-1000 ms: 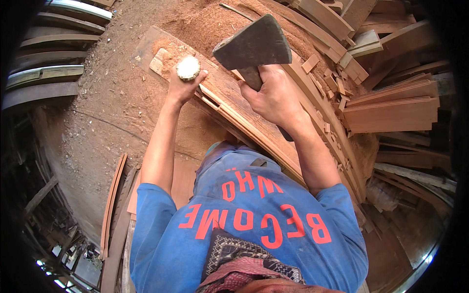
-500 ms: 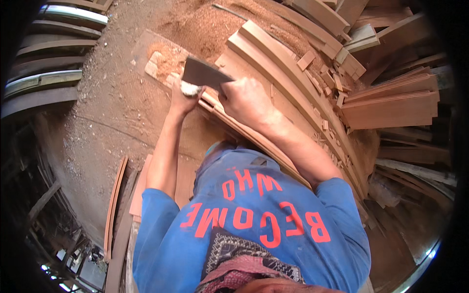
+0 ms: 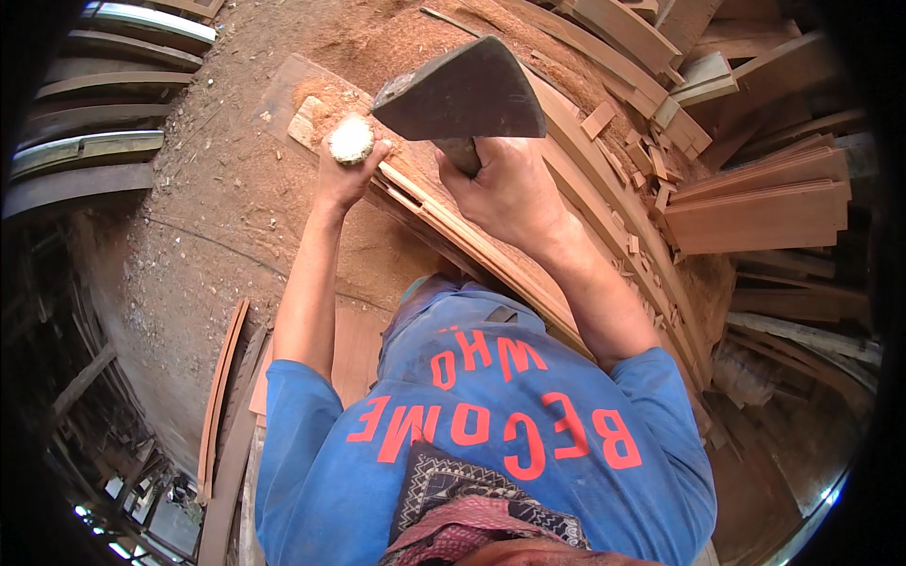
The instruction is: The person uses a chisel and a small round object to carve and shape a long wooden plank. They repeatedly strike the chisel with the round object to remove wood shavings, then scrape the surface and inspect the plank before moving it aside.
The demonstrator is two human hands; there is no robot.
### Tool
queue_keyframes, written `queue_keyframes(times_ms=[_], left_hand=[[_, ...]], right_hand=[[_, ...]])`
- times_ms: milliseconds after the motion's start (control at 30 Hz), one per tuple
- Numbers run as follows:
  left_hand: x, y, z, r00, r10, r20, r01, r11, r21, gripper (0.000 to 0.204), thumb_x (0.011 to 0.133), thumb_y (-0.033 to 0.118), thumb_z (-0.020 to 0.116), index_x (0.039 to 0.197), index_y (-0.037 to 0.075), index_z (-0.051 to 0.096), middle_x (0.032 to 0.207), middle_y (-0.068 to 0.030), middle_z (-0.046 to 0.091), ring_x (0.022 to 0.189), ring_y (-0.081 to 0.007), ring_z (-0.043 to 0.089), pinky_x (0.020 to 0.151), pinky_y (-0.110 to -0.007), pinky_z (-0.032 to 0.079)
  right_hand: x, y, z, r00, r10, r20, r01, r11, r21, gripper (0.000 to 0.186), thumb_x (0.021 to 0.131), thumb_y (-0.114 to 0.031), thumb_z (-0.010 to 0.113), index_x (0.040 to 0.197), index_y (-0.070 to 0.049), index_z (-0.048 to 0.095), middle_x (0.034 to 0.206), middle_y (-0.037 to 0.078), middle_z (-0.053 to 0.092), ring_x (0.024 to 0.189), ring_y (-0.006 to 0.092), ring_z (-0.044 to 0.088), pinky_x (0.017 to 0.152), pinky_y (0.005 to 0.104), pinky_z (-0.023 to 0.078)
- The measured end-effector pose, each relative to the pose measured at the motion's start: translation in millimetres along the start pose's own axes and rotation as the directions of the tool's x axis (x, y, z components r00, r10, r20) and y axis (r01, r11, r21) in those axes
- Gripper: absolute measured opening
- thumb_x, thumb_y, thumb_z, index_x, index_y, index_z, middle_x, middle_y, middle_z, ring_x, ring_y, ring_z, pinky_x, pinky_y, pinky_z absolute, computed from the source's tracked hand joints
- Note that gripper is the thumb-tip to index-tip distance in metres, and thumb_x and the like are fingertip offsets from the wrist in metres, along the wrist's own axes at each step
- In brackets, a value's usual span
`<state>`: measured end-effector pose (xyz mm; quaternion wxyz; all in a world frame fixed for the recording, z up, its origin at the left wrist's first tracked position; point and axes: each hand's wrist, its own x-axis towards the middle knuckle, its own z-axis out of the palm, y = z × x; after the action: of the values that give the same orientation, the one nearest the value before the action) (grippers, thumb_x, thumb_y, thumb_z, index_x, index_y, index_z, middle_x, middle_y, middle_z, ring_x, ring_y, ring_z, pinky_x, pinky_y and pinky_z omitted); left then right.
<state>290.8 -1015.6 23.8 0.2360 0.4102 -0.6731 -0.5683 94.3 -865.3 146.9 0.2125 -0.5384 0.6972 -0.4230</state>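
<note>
My left hand (image 3: 342,182) is closed round an upright chisel (image 3: 351,140). Its round handle end is pale and frayed, and its blade is hidden below my fist. Just to the right, my right hand (image 3: 510,193) grips the short handle of a hatchet (image 3: 462,94). The broad dark head hangs in the air, above and right of the chisel and apart from it. Under both hands a long narrow wooden workpiece (image 3: 444,215) with a slot along it runs diagonally from upper left to lower right. Wood shavings lie round its far end.
Long planks (image 3: 566,141) lie at the right, strewn with small offcuts (image 3: 642,156). Beyond them stand stacked thin boards (image 3: 755,217). Sawdust (image 3: 368,42) covers the ground ahead. Long curved timbers (image 3: 94,137) line the left side, and narrow strips (image 3: 222,396) lie at lower left.
The hatchet has risen up and to the right, away from the chisel, and looks larger. The chisel's frayed end, partly covered before, now shows fully. My left hand has barely moved.
</note>
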Motion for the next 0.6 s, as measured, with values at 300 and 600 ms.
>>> queue_keyframes(times_ms=[300, 600], left_hand=[[-7, 5, 13, 0.986, 0.109, 0.123, -0.128, 0.979, 0.16, 0.039, 0.078, 0.003, 0.086, 0.113, 0.0, 0.069, 0.102, -0.0105, 0.076, 0.094, -0.018, 0.072, 0.085, -0.034, 0.058], [-20, -15, 14, 0.989, 0.139, 0.048, -0.145, 0.973, 0.182, 0.041, 0.078, 0.006, 0.086, 0.114, -0.002, 0.068, 0.103, -0.0124, 0.074, 0.099, -0.0219, 0.072, 0.087, -0.036, 0.057]], right_hand=[[-1, 32, 40, 0.954, 0.116, 0.276, -0.058, 0.976, -0.212, 0.015, 0.087, -0.011, 0.066, 0.087, 0.003, 0.068, 0.076, 0.026, 0.068, 0.074, 0.0464, 0.068, 0.069, 0.0531, 0.055], [-6, -13, 12, 0.993, -0.109, -0.037, 0.108, 0.994, -0.032, 0.011, 0.09, -0.012, 0.065, 0.099, -0.005, 0.063, 0.082, 0.019, 0.071, 0.078, 0.0419, 0.072, 0.066, 0.0524, 0.057]])
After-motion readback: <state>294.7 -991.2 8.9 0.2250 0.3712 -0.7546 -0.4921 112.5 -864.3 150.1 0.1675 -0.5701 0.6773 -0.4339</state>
